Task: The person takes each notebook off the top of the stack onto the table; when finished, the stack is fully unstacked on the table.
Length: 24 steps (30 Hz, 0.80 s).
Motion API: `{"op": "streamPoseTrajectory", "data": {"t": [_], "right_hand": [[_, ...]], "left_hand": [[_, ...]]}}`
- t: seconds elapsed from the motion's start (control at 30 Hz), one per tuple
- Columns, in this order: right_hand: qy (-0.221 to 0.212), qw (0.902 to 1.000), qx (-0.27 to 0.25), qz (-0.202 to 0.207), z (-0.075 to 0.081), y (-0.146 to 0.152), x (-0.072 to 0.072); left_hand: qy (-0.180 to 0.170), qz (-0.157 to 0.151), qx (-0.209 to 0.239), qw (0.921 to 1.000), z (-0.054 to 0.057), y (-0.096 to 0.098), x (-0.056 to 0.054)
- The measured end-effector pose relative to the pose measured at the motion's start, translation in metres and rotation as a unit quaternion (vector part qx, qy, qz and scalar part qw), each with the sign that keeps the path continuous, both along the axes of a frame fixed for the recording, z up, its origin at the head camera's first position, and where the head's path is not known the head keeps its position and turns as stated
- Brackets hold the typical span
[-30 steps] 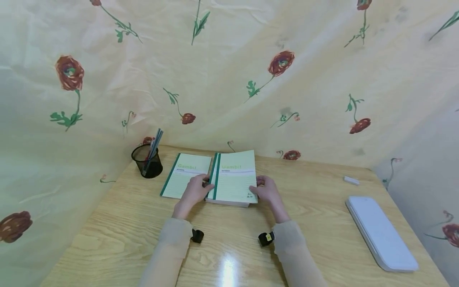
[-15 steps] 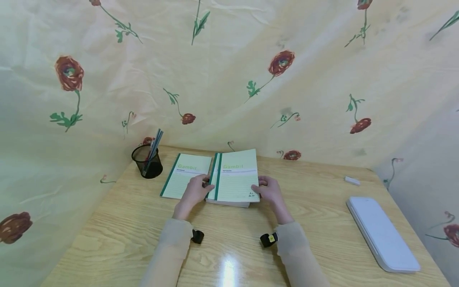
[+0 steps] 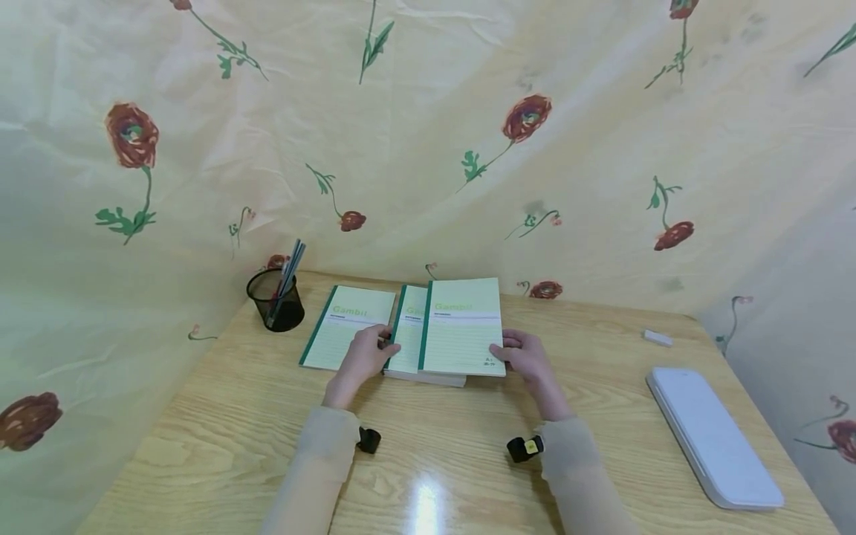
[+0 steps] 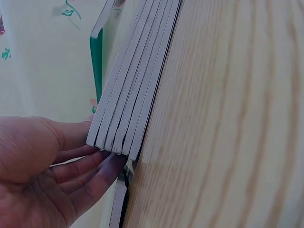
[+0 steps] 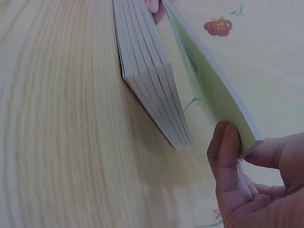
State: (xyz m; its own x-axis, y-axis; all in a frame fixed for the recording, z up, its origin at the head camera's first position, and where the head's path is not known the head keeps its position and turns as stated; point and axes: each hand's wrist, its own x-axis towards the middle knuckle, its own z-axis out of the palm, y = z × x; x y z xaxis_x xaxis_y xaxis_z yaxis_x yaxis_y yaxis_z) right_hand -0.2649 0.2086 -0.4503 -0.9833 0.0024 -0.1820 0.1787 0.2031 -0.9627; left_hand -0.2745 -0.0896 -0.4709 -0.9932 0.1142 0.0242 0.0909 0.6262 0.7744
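Note:
In the head view my right hand (image 3: 528, 358) pinches the lower right corner of a pale green notebook (image 3: 463, 331) with a dark green spine. The right wrist view shows this notebook (image 5: 216, 85) raised and tilted above the stack, thumb on one face and fingers on the other. Under it lies a stack of notebooks (image 3: 406, 345), partly covered. My left hand (image 3: 363, 355) holds the stack's left edge; in the left wrist view the thumb is on top and the fingers are against the side of the stack (image 4: 130, 80). Another such notebook (image 3: 348, 319) lies flat to the left.
A black mesh pen cup (image 3: 281, 308) with several pens stands at the back left. On the right lie a long white case (image 3: 712, 438) and a small white block (image 3: 657, 338). A flowered cloth (image 3: 428, 148) hangs behind the wooden table (image 3: 221, 446).
My right hand has moved to the right with the top notebook, uncovering more of the notebook beneath it. The left hand has stayed at the stack's left edge.

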Motion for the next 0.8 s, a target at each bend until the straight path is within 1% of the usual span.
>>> {"op": "streamPoseTrajectory", "data": {"t": [0.3,0.47,0.67,0.8], "right_hand": [[0.001,1.0000,-0.001,-0.006,0.002,0.026,0.001],[-0.008,0.9999,-0.001,-0.007,0.001,0.038,0.003],[-0.015,0.9999,0.006,0.003,-0.001,0.055,0.008],[-0.018,0.9998,-0.002,0.010,-0.005,0.064,0.010]], "left_hand": [[0.001,0.000,0.005,1.0000,0.000,0.000,0.000],[0.002,-0.002,0.010,0.9999,0.000,-0.001,0.000],[0.008,-0.006,0.009,0.9999,-0.001,-0.002,-0.001],[0.007,-0.006,0.012,0.9999,-0.001,-0.003,-0.001]]}}
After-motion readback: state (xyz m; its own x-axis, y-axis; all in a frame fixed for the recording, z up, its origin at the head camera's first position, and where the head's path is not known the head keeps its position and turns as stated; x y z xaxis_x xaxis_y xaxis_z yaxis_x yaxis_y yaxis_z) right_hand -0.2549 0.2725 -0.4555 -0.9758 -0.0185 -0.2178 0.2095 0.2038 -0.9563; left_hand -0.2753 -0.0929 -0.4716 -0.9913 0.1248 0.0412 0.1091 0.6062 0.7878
